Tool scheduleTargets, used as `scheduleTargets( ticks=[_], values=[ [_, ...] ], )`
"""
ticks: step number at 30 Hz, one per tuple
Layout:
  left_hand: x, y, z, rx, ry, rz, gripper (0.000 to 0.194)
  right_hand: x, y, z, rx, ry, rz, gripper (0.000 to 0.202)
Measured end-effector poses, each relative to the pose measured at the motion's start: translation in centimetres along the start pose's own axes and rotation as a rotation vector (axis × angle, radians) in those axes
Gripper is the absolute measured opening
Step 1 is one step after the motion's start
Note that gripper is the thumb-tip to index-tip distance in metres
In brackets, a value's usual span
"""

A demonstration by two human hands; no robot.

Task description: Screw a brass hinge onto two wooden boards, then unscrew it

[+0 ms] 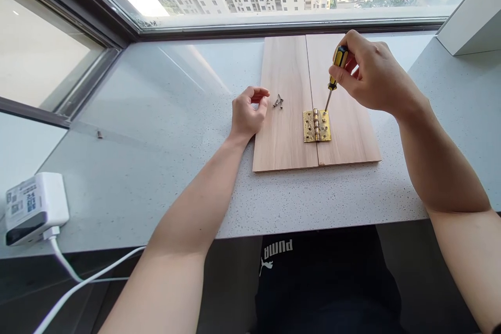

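Observation:
Two light wooden boards (285,68) lie side by side on the sill. A brass hinge (324,133) spans the seam between them near their front edge. My right hand (358,70) grips a yellow and black screwdriver (340,57) from above, its tip at the upper right corner of the hinge. Several screw heads show on the right leaf. A few loose screws (279,102) rest on the left board. Beside them, my left hand (251,110) lies at the board's left edge with its fingers curled; whether it holds anything small is hidden.
At the lower left sits a white power adapter (55,198) with a white cable (84,283) running off the front edge. A small screw (99,134) lies on the left of the sill (156,167). Window frames border the back and left.

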State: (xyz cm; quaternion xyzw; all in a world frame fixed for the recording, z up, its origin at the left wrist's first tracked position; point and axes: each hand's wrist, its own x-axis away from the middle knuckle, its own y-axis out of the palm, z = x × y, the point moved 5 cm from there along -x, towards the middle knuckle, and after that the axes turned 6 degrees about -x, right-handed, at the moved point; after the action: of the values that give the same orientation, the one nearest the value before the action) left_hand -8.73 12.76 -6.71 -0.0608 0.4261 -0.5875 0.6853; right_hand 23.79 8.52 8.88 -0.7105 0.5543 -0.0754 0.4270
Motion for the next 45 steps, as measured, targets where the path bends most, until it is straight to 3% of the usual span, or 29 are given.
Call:
scheduleTargets(
  ticks=[6, 17, 24, 42, 45],
  values=[
    [0.0, 0.0, 0.1, -0.004, 0.000, -0.002, 0.015, -0.1, 0.1, 0.5, -0.014, -0.075, 0.048, 0.035],
    [0.0, 0.0, 0.2, 0.004, -0.028, -0.016, 0.013, 0.0, 0.5, 0.8, 0.006, -0.072, 0.015, 0.039],
    [0.0, -0.1, 0.2, -0.002, 0.006, -0.015, 0.015, 0.2, 0.2, 0.9, -0.027, -0.118, -0.078, 0.026],
    [0.0, -0.1, 0.5, -0.011, -0.002, -0.013, 0.015, 0.9, -0.4, -1.2, -0.053, -0.142, -0.316, 0.019],
    [0.0, -0.1, 0.5, -0.001, 0.001, -0.009, 0.015, 1.1, 0.0, -0.6, -0.042, -0.125, -0.322, 0.023]
  ],
)
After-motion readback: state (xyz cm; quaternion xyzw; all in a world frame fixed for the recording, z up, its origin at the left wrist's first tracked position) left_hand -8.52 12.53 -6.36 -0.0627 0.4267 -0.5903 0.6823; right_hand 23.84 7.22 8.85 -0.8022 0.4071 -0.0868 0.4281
